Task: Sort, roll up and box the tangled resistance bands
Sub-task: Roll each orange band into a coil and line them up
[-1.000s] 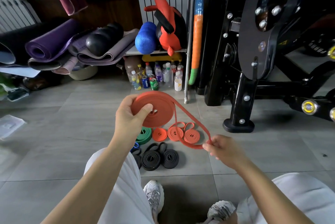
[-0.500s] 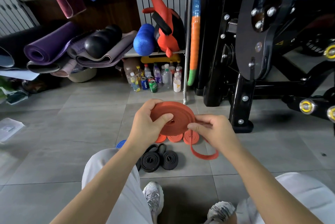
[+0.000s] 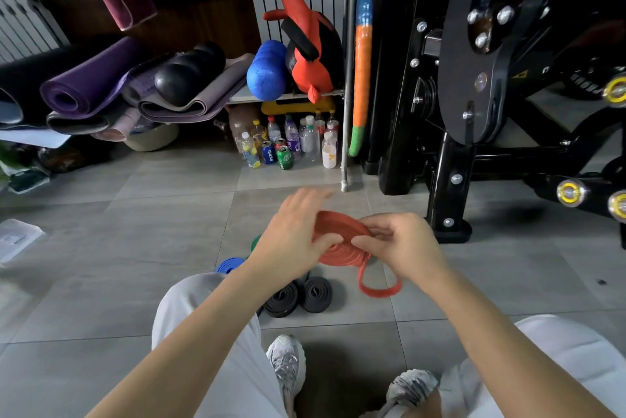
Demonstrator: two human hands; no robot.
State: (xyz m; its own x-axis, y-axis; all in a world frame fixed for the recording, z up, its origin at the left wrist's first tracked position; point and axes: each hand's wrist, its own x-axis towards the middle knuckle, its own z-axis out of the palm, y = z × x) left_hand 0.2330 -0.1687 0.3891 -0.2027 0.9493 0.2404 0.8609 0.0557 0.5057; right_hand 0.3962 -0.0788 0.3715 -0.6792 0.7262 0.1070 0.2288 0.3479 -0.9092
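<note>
Mid-frame, I see my left hand [image 3: 291,243] gripping the red band coil [image 3: 340,250] while my right hand [image 3: 404,248] pinches its outer wrap.

Bare forearms [image 3: 189,355] — pale grey trousers [image 3: 247,383], grey-white laced mesh trainers [image 3: 286,363], somewhat worn

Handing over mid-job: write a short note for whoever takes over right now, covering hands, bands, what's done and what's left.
Left hand: holds the red band coil, thumb on its face.
Right hand: pinches the band at the coil's edge.
The band is mostly wound; a short loop of tail hangs below the right hand.
Done: two black rolls, a blue roll and a green roll, partly hidden behind the left hand, lie on the floor.
Left: wind in the tail, set the coil down, box every roll. No box clearly in view.
</note>
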